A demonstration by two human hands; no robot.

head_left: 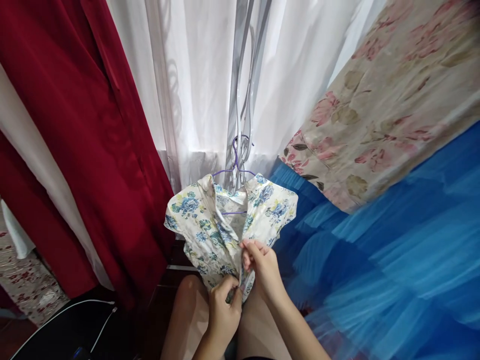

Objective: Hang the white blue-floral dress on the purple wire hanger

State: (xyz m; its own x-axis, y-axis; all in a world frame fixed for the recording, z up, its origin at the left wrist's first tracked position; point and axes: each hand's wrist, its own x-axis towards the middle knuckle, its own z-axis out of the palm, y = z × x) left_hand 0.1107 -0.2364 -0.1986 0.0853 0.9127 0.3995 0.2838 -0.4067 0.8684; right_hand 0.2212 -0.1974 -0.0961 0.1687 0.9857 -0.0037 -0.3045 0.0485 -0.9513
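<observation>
A white blouse with blue and yellow flowers (202, 237) hangs in front of me on a purple hanger (235, 162). Its neck lies apart in a V, and the hanger's lower bar shows through the gap. My left hand (224, 300) pinches the front edge low down, close to my knees. Higher up the same front opening, my right hand (261, 260) has thumb and forefinger closed on the fabric edge. Any fastener between the fingers is too small to make out.
White curtains (198, 75) and pale metal bars (245, 75) stand behind the blouse. Dark red cloth (112, 165) hangs at left. At right are a floral drape (375, 110) and blue tulle (375, 275). A white cable (101, 322) crosses a black surface at lower left.
</observation>
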